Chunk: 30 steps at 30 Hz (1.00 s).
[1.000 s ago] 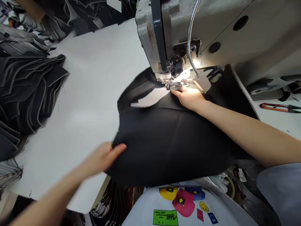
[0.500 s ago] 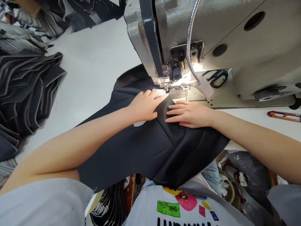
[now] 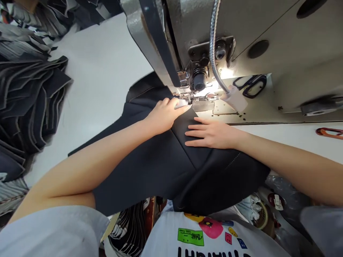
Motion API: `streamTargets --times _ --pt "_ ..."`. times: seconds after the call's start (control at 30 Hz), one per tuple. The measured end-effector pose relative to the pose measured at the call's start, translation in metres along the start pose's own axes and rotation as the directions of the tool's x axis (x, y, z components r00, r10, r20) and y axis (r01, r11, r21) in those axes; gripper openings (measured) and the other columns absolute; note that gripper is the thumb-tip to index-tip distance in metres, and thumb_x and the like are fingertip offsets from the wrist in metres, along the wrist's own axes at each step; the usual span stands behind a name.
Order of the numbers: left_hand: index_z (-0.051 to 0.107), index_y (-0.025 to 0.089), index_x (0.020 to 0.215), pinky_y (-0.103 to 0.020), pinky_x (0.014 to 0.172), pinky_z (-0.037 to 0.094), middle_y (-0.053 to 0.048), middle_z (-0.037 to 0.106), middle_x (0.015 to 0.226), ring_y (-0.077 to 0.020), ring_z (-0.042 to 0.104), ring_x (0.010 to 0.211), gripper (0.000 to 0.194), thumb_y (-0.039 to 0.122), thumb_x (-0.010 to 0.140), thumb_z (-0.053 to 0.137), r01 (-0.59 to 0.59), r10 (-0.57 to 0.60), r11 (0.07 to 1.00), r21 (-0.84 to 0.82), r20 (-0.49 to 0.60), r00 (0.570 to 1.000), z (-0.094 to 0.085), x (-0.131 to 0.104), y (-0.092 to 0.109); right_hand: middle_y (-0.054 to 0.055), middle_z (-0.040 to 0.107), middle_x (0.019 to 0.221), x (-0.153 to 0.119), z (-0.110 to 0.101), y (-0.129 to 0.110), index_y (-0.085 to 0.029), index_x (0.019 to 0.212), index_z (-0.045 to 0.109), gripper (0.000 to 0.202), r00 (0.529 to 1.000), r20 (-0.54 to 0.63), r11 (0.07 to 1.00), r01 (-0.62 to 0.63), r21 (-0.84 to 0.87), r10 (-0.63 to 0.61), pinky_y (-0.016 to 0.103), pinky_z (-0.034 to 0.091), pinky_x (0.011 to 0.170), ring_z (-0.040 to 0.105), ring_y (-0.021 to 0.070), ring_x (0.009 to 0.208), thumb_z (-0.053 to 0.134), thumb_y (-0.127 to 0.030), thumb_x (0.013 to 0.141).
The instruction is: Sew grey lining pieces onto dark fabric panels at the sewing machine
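Note:
A dark fabric piece (image 3: pixel 150 167) with stitched seams lies under the sewing machine's needle area (image 3: pixel 190 100) and drapes toward my lap. My left hand (image 3: pixel 162 116) rests on it just left of the presser foot. Its thumb and forefinger close around a small pale grey, fine-lined piece (image 3: pixel 182 103), whose kind I cannot make out; part of it is hidden by the fingers. My right hand (image 3: pixel 211 134) lies flat on the fabric to the right and nearer to me, fingers spread, holding nothing.
Stacked dark cut pieces (image 3: pixel 29 103) lie on the white table (image 3: pixel 99 60) at left. Black-handled scissors (image 3: pixel 252 85) rest on the machine bed behind the lamp head (image 3: pixel 234 99). An orange-handled tool (image 3: pixel 331 133) lies at far right. More pieces (image 3: pixel 131 228) hang below the table edge.
My right hand has shifted slightly left and its fingers have spread. The fabric beneath it lies flatter. A white patch seen below my left hand is now out of sight. The view has shifted slightly.

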State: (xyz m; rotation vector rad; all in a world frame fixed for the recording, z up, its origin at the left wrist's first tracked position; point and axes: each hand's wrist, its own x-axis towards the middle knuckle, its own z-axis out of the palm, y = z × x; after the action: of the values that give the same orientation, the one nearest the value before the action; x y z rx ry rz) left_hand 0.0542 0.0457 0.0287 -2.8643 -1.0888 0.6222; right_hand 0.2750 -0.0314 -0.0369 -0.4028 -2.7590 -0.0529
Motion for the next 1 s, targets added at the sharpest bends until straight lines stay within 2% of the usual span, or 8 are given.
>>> streamTargets --times 0.1,0.2,0.33,0.43,0.53,0.63,0.77,1.0 --pt "0.035 0.030 0.151 -0.053 0.103 0.037 -0.014 0.039 0.142 -0.0355 0.043 0.122 0.064 0.017 0.089 0.047 -0.032 0.033 0.999 0.038 -0.011 0.999 -0.005 -0.003 -0.001 0.011 0.069 0.122 0.009 0.006 0.002 -0.020 0.121 0.068 0.038 0.999 -0.036 1.000 -0.025 -0.003 0.025 0.046 0.050 0.102 0.062 0.0239 0.119 0.039 -0.009 0.100" --pt "0.033 0.031 0.152 -0.051 0.101 0.040 -0.013 0.041 0.140 -0.0343 0.045 0.118 0.064 0.027 0.090 0.050 -0.008 0.010 0.999 -0.048 0.049 0.999 -0.006 -0.007 -0.002 0.010 0.068 0.124 -0.012 -0.003 0.008 -0.018 0.121 0.068 0.041 0.999 -0.002 0.995 -0.052 0.083 0.052 0.043 0.047 0.108 0.059 0.0206 0.124 0.034 -0.008 0.101" --pt "0.036 0.032 0.151 -0.041 0.094 0.045 -0.011 0.049 0.126 -0.0269 0.051 0.107 0.067 0.008 0.088 0.038 0.020 -0.018 0.993 -0.114 0.018 1.000 0.005 -0.002 -0.005 0.004 0.063 0.135 -0.054 -0.016 0.019 -0.024 0.130 0.064 0.047 0.990 0.043 0.956 -0.140 0.259 0.133 0.038 0.042 0.116 0.049 0.0173 0.135 0.026 -0.014 0.104" --pt "0.039 0.031 0.149 -0.039 0.090 0.046 -0.011 0.054 0.113 -0.0252 0.053 0.101 0.070 0.002 0.087 0.030 -0.023 0.020 0.997 -0.074 -0.040 0.999 0.014 0.004 -0.008 0.002 0.061 0.137 -0.066 -0.018 0.022 -0.026 0.131 0.063 0.049 0.978 0.052 0.924 -0.206 0.323 0.201 0.038 0.040 0.117 0.045 0.0168 0.138 0.023 -0.017 0.105" --pt "0.035 0.028 0.152 -0.036 0.088 0.046 -0.011 0.055 0.114 -0.0253 0.055 0.102 0.068 0.003 0.088 0.031 -0.063 0.063 0.996 -0.063 -0.003 0.998 0.014 0.006 -0.011 0.004 0.060 0.138 -0.060 -0.018 0.019 -0.024 0.131 0.063 0.047 0.976 0.085 0.930 -0.216 0.296 0.199 0.039 0.039 0.118 0.047 0.0175 0.137 0.025 -0.016 0.105" --pt "0.033 0.027 0.152 -0.032 0.084 0.047 -0.011 0.055 0.119 -0.0233 0.059 0.099 0.066 0.007 0.089 0.033 -0.073 0.081 0.987 -0.144 0.055 0.995 0.006 0.009 -0.010 0.006 0.061 0.137 -0.051 -0.019 0.012 -0.023 0.130 0.063 0.045 0.975 0.066 0.944 -0.223 0.245 0.213 0.040 0.040 0.118 0.048 0.0179 0.135 0.027 -0.015 0.104" --pt "0.041 0.023 0.147 -0.030 0.082 0.047 -0.010 0.057 0.118 -0.0201 0.061 0.089 0.060 0.009 0.089 0.035 -0.039 0.080 0.965 -0.259 0.151 0.985 -0.007 0.020 -0.007 0.006 0.060 0.137 -0.045 -0.020 0.004 -0.024 0.130 0.063 0.046 0.972 0.064 0.951 -0.236 0.199 0.228 0.042 0.039 0.118 0.048 0.0177 0.136 0.028 -0.010 0.103" --pt "0.047 0.009 0.138 -0.028 0.082 0.048 -0.016 0.056 0.118 -0.0231 0.060 0.103 0.054 0.004 0.084 0.039 0.010 0.040 0.962 -0.272 0.176 0.984 -0.015 0.032 0.014 0.009 0.058 0.140 -0.039 -0.013 0.003 -0.019 0.129 0.062 0.044 0.972 0.061 0.963 -0.234 0.135 0.227 0.043 0.041 0.116 0.046 0.0220 0.137 0.030 -0.008 0.102"
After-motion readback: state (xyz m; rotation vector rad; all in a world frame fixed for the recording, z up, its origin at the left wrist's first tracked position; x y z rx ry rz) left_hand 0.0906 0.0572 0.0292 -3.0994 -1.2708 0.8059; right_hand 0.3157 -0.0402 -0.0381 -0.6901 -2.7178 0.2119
